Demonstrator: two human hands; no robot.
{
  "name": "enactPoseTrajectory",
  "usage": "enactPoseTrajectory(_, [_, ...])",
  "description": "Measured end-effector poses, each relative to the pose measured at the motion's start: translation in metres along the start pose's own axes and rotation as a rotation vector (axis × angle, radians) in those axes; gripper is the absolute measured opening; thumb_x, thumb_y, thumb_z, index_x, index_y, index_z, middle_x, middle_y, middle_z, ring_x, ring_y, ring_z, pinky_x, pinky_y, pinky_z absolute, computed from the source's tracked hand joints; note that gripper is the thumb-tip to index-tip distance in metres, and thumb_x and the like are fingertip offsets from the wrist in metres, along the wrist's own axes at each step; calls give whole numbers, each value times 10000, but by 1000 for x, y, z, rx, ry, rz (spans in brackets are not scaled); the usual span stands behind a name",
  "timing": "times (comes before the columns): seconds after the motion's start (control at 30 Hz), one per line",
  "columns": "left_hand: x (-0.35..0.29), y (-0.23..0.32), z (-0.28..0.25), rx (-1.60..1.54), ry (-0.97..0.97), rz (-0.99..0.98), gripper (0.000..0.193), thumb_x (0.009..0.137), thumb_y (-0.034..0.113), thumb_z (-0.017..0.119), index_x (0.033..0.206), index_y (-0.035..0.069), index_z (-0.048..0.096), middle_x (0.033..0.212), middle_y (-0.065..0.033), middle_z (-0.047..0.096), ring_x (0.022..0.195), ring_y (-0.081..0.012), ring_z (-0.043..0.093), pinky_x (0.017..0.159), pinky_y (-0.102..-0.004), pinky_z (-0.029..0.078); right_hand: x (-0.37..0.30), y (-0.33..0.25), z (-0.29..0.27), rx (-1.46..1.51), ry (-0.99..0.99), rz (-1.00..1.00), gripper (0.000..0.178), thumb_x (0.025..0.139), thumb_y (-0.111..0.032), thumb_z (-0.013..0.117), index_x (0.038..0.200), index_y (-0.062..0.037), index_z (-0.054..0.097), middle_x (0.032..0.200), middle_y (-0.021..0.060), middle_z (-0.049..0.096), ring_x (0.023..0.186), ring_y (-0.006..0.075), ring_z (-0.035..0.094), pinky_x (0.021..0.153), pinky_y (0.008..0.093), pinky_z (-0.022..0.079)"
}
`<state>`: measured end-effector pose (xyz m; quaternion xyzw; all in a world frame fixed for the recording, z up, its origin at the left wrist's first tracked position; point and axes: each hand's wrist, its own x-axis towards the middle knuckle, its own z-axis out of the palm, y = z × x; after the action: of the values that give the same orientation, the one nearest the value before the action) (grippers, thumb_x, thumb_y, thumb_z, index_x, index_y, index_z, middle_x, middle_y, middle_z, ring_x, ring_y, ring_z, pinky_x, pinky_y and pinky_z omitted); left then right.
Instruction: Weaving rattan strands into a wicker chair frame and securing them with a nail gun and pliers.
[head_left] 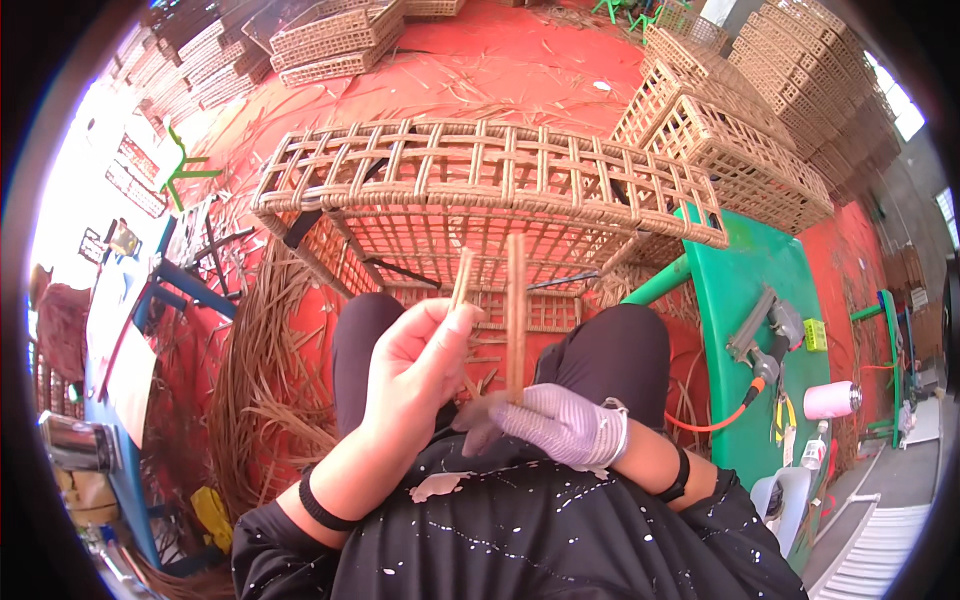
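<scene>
My bare left hand (pixel 408 362) is closed, with a short piece of brown wicker strip (pixel 463 275) pinched between thumb and fingers. Beside it on the right, my right hand (pixel 565 425) wears a pale lilac glove with darker fingertips. It grips the lower end of a longer wicker strip (pixel 516 310), which stands nearly upright in front of my lap. The two strips are apart. Beyond my knees rests a large open-weave wicker basket (pixel 490 190) on its side, with dark ties at its corners. Neither hand touches it.
A green table (pixel 725 290) at the right bears a staple gun (pixel 770 325) with an orange hose, yellow-handled pliers (pixel 785 418) and a pink cylinder (pixel 832 400). Long loose wicker strips (pixel 260 370) lie left on the red floor. Stacked baskets (pixel 740 150) stand far right.
</scene>
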<state>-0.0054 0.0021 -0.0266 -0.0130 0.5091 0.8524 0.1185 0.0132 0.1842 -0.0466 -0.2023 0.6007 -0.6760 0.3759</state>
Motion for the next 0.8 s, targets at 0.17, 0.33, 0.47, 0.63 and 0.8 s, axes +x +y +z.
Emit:
enactPoseTrajectory(0.17, [-6, 1, 8, 218, -64, -68, 175, 909, 139, 635, 1016, 8, 683, 723, 56, 571, 571, -3, 449, 506, -163, 333, 5, 15, -1, -174, -73, -138, 385, 1021, -307, 385, 1178, -18, 585, 894, 105, 681, 873, 219, 666, 817, 333, 504])
enactPoseTrajectory(0.33, [-7, -2, 3, 269, 27, -6, 113, 903, 81, 625, 916, -9, 692, 703, 64, 499, 519, 4, 373, 458, -178, 268, 5, 6, -1, -301, -33, -123, 364, 982, -340, 458, 1168, -55, 589, 936, 120, 663, 870, 272, 657, 801, 360, 507])
enactPoseTrajectory(0.47, [1, 3, -16, 114, 168, 42, 229, 970, 188, 530, 977, -4, 654, 684, 25, 584, 431, 6, 319, 393, -176, 201, -10, -17, -31, -921, 300, -338, 421, 860, -359, 606, 1127, -36, 571, 1095, 156, 601, 981, 343, 608, 863, 383, 491])
enactPoseTrajectory(0.63, [1, 17, -89, -5, 354, 225, 250, 982, 237, 511, 1018, 17, 624, 753, -13, 628, 391, -2, 286, 360, -187, 174, -65, -52, -93, -1090, 970, -408, 317, 824, -155, 693, 1105, -40, 602, 1105, 140, 606, 1070, 282, 585, 920, 373, 465])
enactPoseTrajectory(0.8, [16, 40, -103, -87, 574, 257, 272, 972, 243, 522, 1083, 9, 606, 900, -29, 652, 440, 8, 286, 361, -166, 189, -115, -50, -192, -731, 1414, -484, 323, 929, -158, 605, 1208, 0, 565, 1161, 103, 612, 1083, 156, 565, 962, 280, 435])
